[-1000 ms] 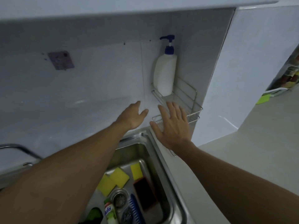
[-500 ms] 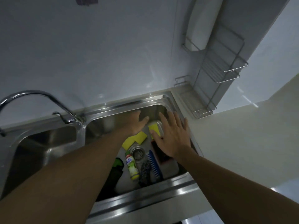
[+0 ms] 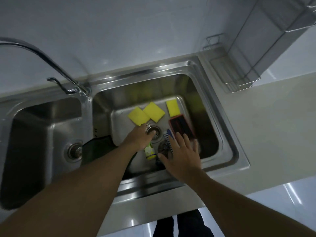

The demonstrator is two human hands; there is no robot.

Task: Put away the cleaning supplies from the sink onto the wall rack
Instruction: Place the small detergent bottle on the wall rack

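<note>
The right hand point(image 3: 183, 156) is low in the sink point(image 3: 229, 134). Its fingers point(image 3: 181, 142) are straight and spread wide over the blue brush point(image 3: 169, 136) and the dark wire scrubber point(image 3: 163, 147), and it grips nothing. The left hand point(image 3: 139, 138) lies over the top of the little bottle point(image 3: 150, 152), but its fingers are hidden, so I cannot tell if it holds it. Farther in lie a dark cloth point(image 3: 97, 149), a red-edged scrub pad point(image 3: 182, 128) and three yellow sponges point(image 3: 153, 111). The wall rack point(image 3: 242, 82), far right, shows no supplies on the part in view, so I think the job has hardly begun.
</note>
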